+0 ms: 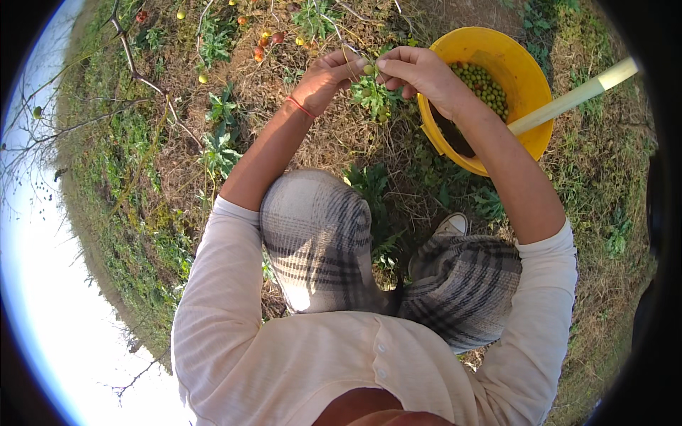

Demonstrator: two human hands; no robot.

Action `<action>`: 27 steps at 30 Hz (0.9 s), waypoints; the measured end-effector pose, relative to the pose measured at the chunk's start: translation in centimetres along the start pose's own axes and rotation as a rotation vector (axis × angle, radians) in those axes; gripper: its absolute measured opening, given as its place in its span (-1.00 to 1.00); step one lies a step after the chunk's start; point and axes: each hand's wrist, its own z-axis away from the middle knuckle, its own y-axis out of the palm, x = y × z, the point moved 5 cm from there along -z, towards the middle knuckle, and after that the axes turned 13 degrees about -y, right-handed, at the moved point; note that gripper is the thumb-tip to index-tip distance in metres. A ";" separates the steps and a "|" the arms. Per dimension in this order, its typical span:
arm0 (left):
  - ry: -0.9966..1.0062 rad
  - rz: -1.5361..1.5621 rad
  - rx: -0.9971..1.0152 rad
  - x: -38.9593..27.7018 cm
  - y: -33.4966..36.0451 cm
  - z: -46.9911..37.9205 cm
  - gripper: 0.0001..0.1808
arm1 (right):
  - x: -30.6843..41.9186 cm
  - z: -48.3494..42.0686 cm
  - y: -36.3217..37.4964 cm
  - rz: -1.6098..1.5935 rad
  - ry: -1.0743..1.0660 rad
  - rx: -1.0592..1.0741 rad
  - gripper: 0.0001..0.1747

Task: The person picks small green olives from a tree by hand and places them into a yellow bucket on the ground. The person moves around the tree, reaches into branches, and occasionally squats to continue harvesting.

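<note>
My left hand (331, 74), a red cord round its wrist, pinches a thin twig (341, 38) between thumb and fingers. Small round green fruit (368, 70) hangs at its fingertips. From the other side my right hand (421, 70) closes thumb and forefinger on the same twig, right beside the fruit; the exact contact is too small to make out. Below and to the right of that hand stands a yellow bucket (525, 64), partly hidden by my right forearm. Many small green fruits (482, 88), a few reddish, lie inside it.
A pale pole (578, 102) slants out of the bucket to the right. Bare branches (141, 77) cross the left side, and red and yellow fruits (261, 48) show near the top. Leafy weeds (221, 152) and dry grass cover the ground around my plaid-covered knees (317, 229).
</note>
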 end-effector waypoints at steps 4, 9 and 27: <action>0.014 -0.105 -0.014 0.0 -0.2 -0.1 -0.86 | 0.3 0.0 -0.5 0.252 -0.097 -0.038 -0.78; -0.003 -0.031 -0.076 0.2 -0.7 0.3 -0.86 | 0.3 1.7 -1.6 0.053 0.034 -0.084 -0.87; 0.060 0.127 0.057 -0.2 0.4 -0.4 -0.88 | -0.6 -0.2 1.3 0.080 -0.315 -0.226 -0.57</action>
